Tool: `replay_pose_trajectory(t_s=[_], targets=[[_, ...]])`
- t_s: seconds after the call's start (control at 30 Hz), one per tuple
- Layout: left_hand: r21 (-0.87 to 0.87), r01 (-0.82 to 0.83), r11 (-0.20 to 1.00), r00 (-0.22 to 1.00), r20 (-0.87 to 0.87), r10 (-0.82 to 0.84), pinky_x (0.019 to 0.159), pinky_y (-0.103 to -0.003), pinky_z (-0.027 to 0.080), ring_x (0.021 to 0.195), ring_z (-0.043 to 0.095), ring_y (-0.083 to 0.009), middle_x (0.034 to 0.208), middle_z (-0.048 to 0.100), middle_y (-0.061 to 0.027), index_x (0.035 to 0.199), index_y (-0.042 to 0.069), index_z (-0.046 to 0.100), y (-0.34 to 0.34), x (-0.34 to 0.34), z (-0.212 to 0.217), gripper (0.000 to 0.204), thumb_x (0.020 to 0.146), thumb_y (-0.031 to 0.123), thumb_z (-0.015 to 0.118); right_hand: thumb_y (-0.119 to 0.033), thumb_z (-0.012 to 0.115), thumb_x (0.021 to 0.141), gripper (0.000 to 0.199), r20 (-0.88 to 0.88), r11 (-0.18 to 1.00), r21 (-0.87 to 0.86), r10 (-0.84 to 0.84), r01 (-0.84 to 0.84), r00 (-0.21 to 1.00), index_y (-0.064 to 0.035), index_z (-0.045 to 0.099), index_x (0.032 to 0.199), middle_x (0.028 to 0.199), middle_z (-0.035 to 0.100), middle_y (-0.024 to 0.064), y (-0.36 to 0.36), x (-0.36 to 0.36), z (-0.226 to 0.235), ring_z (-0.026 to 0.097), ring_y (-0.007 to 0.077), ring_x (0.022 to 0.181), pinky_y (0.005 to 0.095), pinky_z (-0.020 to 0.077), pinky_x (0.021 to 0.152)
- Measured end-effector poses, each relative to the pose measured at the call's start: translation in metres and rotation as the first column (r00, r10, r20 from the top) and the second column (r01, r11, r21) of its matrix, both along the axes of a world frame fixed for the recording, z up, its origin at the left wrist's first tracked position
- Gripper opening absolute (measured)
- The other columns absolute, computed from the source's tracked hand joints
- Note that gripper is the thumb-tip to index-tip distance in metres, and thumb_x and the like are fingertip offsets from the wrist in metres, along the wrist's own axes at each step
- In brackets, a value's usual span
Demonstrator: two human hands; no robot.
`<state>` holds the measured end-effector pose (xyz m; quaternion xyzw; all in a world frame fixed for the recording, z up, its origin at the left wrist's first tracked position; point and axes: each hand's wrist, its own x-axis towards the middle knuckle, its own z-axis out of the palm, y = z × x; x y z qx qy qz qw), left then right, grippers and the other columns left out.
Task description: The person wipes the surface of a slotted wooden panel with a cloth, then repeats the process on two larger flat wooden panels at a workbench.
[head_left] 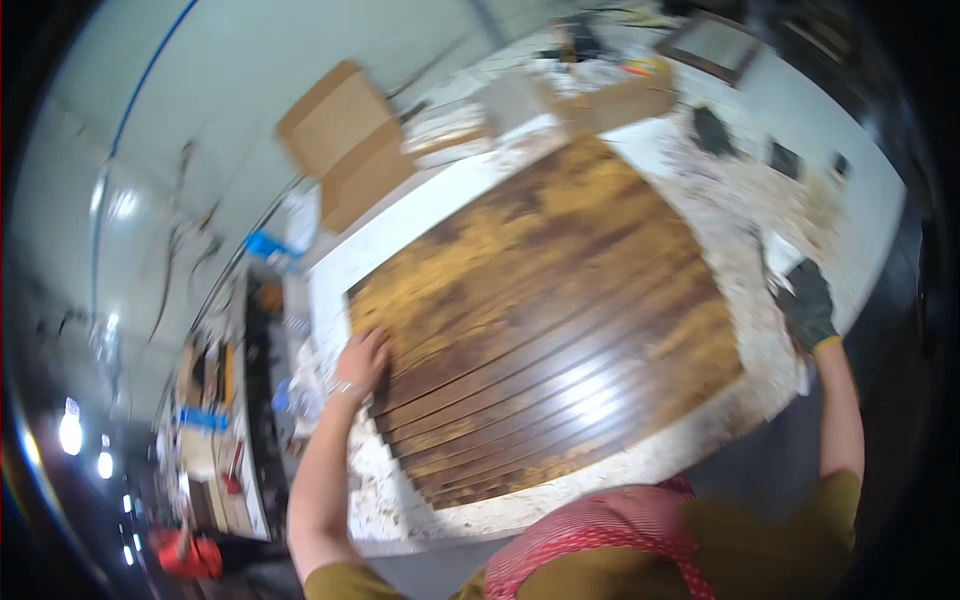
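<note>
A large glossy wooden panel (520, 280), brown with golden-yellow patches and several parallel grooves toward its near side, lies tilted across the table in front of me. My left hand (360, 362), bare, holds the panel's left edge with its fingers over the top face. Out to the right, apart from the panel, is my right hand (808, 303) in a dark green glove with a yellow cuff. Its fingers look closed around something. A small white piece (784, 256) shows at the fingertips, too blurred to name.
The white table (400, 500) carries smears and dust. Behind the panel stand an open cardboard box (345, 140), a low carton (635, 98) of supplies and a framed pane (710, 45). Dark pads (713, 132) lie at the right. Someone in red (190, 556) is at the far lower left.
</note>
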<state>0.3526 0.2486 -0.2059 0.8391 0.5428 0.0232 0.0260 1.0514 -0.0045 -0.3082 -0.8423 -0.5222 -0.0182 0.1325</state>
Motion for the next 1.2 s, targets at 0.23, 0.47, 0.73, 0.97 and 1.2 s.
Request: replay_pose_trajectory(t_s=[0.23, 0.47, 0.73, 0.97, 1.2], targets=[[0.24, 0.071, 0.968, 0.937, 0.316, -0.147, 0.105, -0.045, 0.044, 0.125, 0.054, -0.034, 0.133, 0.059, -0.0167, 0.132, 0.008, 0.058, 0.06, 0.131, -0.028, 0.044, 0.095, 0.032, 0.057, -0.021, 0.072, 0.082, 0.05, 0.011, 0.909, 0.125, 0.4, -0.398, 0.917, -0.0065, 0.06, 0.129, 0.135, 0.056, 0.0191, 0.146, -0.077, 0.072, 0.049, 0.0371, 0.129, 0.0451, 0.0389, 0.107], [0.22, -0.033, 0.975, 0.949, 0.314, -0.039, 0.102, -0.046, 0.045, 0.121, 0.057, -0.0354, 0.129, 0.062, -0.0172, 0.128, 0.01, 0.062, 0.162, 0.165, -0.026, 0.044, 0.098, 0.039, 0.051, -0.05, 0.06, 0.092, 0.074, -0.41, 0.963, 0.063, 0.265, -0.263, 0.873, -0.0024, 0.043, 0.146, 0.143, 0.05, 0.0248, 0.267, -0.12, 0.068, 0.047, 0.0379, 0.134, 0.0392, 0.0356, 0.111], [-0.481, -0.262, 0.836, 0.964, -0.082, 0.255, 0.106, -0.042, 0.039, 0.115, 0.06, -0.0439, 0.115, 0.065, -0.0331, 0.11, -0.011, 0.069, 0.225, 0.118, -0.035, 0.103, 0.09, 0.081, 0.027, -0.059, 0.052, 0.095, 0.075, -0.791, 0.916, 0.032, 0.268, -0.4, 0.551, 0.0006, 0.051, 0.141, 0.142, 0.054, 0.0202, 0.265, -0.098, 0.05, 0.049, 0.0277, 0.132, 0.0354, 0.0349, 0.112], [-0.499, -0.241, 0.832, 0.97, -0.127, 0.206, 0.105, -0.041, 0.04, 0.116, 0.059, -0.0441, 0.115, 0.064, -0.0357, 0.111, -0.015, 0.066, 0.189, 0.112, -0.035, 0.105, 0.09, 0.08, 0.027, -0.058, 0.052, 0.096, 0.07, -0.802, 0.884, 0.057, 0.317, -0.463, 0.506, -0.0065, 0.051, 0.144, 0.148, 0.049, 0.0163, 0.228, -0.1, 0.053, 0.045, 0.0252, 0.136, 0.0342, 0.0312, 0.115], [-0.496, -0.192, 0.847, 0.979, -0.16, 0.128, 0.1, -0.046, 0.043, 0.113, 0.059, -0.0493, 0.107, 0.063, -0.0409, 0.105, -0.018, 0.064, 0.141, 0.11, -0.038, 0.103, 0.093, 0.077, 0.026, -0.058, 0.055, 0.095, 0.072, -0.851, 0.908, 0.075, 0.274, -0.413, 0.448, -0.0051, 0.049, 0.144, 0.137, 0.058, 0.0148, 0.182, -0.098, 0.056, 0.053, 0.0245, 0.127, 0.0353, 0.038, 0.109]])
